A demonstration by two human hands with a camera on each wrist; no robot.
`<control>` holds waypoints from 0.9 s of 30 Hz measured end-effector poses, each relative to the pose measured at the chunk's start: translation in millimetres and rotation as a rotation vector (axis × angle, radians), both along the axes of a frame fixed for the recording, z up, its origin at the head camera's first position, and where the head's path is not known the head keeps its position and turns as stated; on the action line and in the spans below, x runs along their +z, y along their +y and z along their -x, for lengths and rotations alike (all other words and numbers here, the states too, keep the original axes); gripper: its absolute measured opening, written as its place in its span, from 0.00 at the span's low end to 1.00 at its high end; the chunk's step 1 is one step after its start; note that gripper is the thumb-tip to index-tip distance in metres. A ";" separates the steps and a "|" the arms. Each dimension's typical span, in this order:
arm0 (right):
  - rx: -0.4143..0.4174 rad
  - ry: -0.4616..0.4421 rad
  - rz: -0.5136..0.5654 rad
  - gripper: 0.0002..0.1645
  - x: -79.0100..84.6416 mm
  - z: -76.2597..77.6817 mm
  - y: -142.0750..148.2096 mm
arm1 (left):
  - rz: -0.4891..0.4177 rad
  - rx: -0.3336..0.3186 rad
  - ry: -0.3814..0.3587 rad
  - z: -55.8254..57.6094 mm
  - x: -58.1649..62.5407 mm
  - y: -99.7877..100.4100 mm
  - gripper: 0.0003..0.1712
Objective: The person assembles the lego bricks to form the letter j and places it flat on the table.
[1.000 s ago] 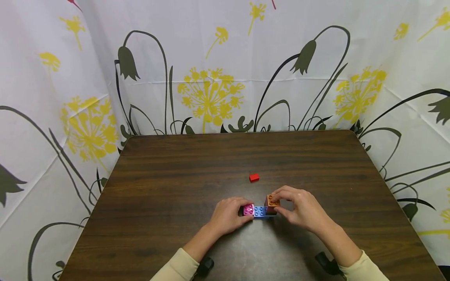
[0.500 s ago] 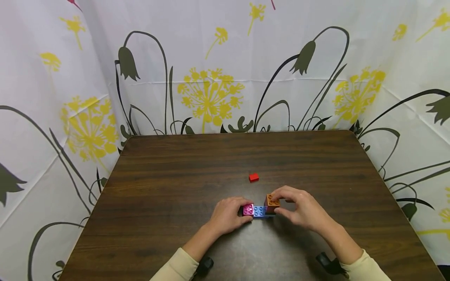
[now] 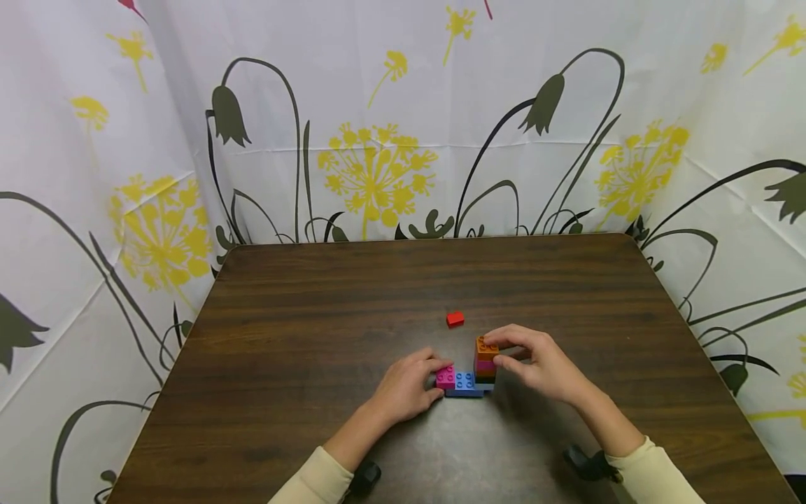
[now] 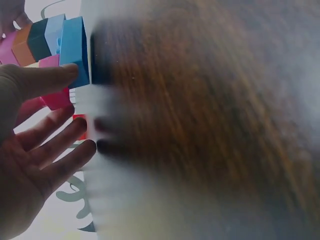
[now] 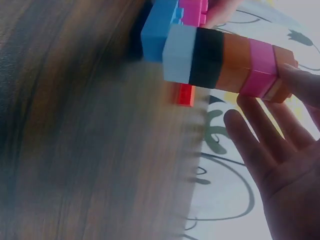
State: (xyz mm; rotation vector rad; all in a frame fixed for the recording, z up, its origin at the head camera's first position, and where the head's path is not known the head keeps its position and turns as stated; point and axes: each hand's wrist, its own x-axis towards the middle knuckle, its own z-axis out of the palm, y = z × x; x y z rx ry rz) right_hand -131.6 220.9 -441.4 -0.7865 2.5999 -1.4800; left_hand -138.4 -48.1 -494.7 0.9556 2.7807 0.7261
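A long blue brick carries a pink brick at its left end and a tower of bricks at its right end. From the bottom up the tower shows a light blue brick, a dark one, an orange one, a pink one and an orange top brick. My right hand pinches that top brick between thumb and fingers. My left hand holds the left end, thumb on the blue brick and forefinger at the pink brick.
A small red brick lies by itself behind the build. The dark wooden table reaches back to a flower-print curtain. Black straps with camera mounts sit at both wrists.
The tower's top has risen a little in the head view, and its front side with the coloured layers now shows. My left thumb has slid slightly left along the build.
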 end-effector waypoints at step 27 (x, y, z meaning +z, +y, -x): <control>-0.162 -0.426 0.097 0.19 -57.9 50.4 -26.8 | 0.084 0.043 0.032 -4.8 10.5 -21.2 0.16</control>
